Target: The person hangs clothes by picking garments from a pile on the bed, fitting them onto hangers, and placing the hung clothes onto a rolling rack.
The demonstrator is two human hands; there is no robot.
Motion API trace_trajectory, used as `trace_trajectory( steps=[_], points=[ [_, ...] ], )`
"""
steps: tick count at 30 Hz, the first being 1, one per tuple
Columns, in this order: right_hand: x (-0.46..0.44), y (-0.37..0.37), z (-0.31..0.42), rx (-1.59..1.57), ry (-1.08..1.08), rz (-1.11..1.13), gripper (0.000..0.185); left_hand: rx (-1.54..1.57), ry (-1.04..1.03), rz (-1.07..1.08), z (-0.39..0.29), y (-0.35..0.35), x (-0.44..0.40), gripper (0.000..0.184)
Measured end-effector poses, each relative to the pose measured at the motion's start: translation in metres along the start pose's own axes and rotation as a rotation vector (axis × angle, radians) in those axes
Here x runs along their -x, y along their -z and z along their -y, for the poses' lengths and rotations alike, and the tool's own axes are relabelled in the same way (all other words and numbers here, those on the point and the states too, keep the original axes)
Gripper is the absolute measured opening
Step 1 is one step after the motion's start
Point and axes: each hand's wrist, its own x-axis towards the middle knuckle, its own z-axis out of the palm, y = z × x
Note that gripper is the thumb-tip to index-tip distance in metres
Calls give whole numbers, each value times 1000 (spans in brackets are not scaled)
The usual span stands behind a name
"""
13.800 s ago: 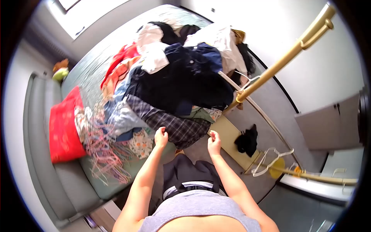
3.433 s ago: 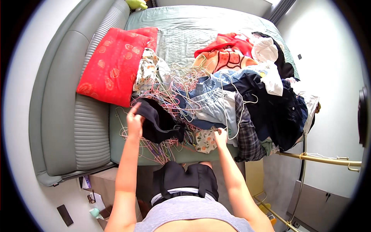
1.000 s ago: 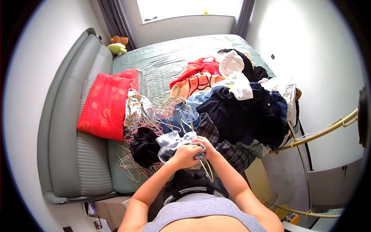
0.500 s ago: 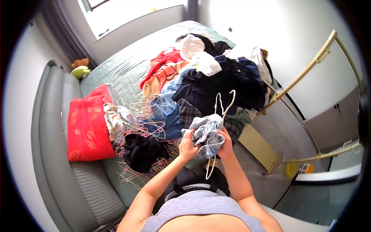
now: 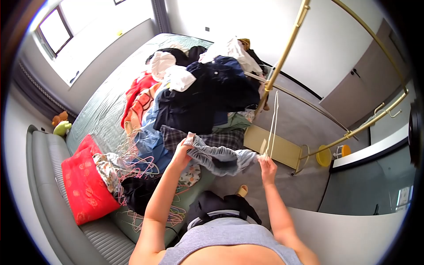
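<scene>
A light-blue denim garment with a gathered elastic waist [image 5: 216, 164] hangs stretched between my two hands. My left hand [image 5: 179, 157] is closed on its left end, where a small label shows at the waistband. My right hand [image 5: 267, 169] pinches its right end and also grips pale clothes hangers [image 5: 274, 126], which stand up above the fingers. How the garment and hangers meet in the right fingers is hard to make out.
Piled clothes [image 5: 207, 92] cover much of the bed [image 5: 104, 97]. Loose hangers [image 5: 143, 163] lie tangled near a red cushion [image 5: 88, 181] and black cloth [image 5: 137, 194]. To the right stands a gold clothes rack [image 5: 287, 48] with a low shelf [image 5: 274, 148]; yellow buckets [image 5: 323, 156] sit beyond it.
My hands have moved apart, drawing the bunched garment out wide at its waistband. The hangers have gone right with my right hand. My view has turned to the right.
</scene>
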Motion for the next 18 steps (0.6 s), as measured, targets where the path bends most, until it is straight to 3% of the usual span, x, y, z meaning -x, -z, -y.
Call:
trace_trajectory(
  steps=[3, 4, 5, 7, 12, 15, 18],
  points=[
    [1, 56, -10, 338, 45, -39, 19, 12, 23, 182, 25, -41, -24, 25],
    [-2, 60, -4, 185, -79, -69, 25, -132, 5, 93, 37, -56, -34, 29],
    [-7, 64, -8, 79, -129, -139, 18, -276, -14, 5, 49, -70, -45, 32],
    [-18, 81, 9, 207, -170, -214, 15, -356, -50, -58, 62, -105, -60, 39],
    [-27, 136, 43, 143, -212, 179, 23, -456, -297, -171, 87, -163, -108, 58],
    [-27, 163, 78, 146, -289, 292, 23, -911, -501, -326, 96, -204, -117, 54],
    [-34, 181, 87, 271, -170, 291, 22, -1059, -738, -264, 129, -234, -131, 42]
  ],
)
